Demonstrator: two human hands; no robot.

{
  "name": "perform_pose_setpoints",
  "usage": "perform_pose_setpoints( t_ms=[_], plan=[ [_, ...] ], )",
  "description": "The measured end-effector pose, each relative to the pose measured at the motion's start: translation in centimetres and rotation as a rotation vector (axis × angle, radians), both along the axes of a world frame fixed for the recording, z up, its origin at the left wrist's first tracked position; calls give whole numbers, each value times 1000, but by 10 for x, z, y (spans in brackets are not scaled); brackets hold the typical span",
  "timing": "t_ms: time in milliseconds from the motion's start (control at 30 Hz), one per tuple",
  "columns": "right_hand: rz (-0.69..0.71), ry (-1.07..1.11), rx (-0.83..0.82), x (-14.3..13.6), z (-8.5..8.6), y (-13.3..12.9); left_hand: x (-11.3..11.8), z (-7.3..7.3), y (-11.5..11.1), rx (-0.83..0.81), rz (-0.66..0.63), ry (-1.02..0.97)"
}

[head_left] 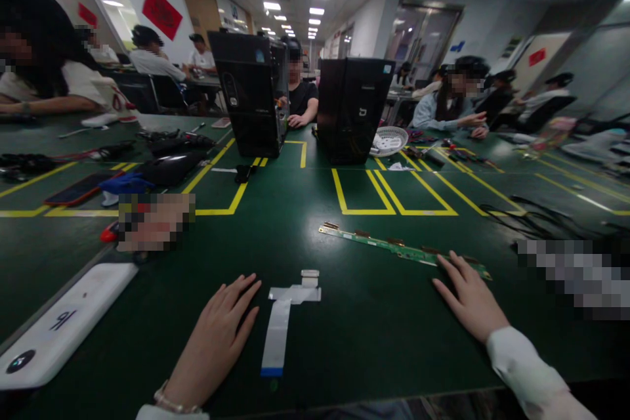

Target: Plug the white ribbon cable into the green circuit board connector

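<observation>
My left hand (216, 331) lies flat on the green table with its fingers stretched out, holding nothing. Just right of it is a white flat ribbon cable (277, 335) with a blue end and a small connector at its top, apart from my fingers. My right hand (467, 295) rests palm down, fingers apart. Its fingertips reach the right end of a long, narrow green circuit board (378, 247), which lies aslant on the table with several copper-coloured tabs along its far edge. Whether the fingers press on the board is hard to tell.
Two black computer towers (251, 98) stand at the back, a white basket (390, 140) beside the right one. A white panel-like device (63, 321) lies at the left. Black cables (536, 220) are at the right. Co-workers sit around, one (302, 95) across the table.
</observation>
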State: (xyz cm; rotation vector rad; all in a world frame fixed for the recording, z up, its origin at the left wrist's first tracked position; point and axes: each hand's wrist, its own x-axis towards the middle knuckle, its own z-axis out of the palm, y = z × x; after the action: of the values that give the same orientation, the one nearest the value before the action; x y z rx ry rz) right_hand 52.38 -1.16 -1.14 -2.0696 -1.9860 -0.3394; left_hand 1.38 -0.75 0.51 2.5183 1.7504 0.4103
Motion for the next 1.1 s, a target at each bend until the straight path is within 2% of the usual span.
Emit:
perform_pose_setpoints(
  t_ms=[133, 367, 700, 867, 1100],
  plan=[
    [-43, 30, -12, 2, -1, -1, 1, 1, 0, 15, 4, -9],
    [92, 4, -44, -11, 5, 9, 0, 0, 0, -22, 5, 12],
    [304, -35, -49, -77, 18, 46, 1, 1, 0, 14, -1, 3],
    [324, -31, -72, -113, 21, 58, 1, 1, 0, 25, -13, 0],
    [370, -2, -84, -163, 25, 62, 1, 2, -1, 20, -4, -11]
  ],
)
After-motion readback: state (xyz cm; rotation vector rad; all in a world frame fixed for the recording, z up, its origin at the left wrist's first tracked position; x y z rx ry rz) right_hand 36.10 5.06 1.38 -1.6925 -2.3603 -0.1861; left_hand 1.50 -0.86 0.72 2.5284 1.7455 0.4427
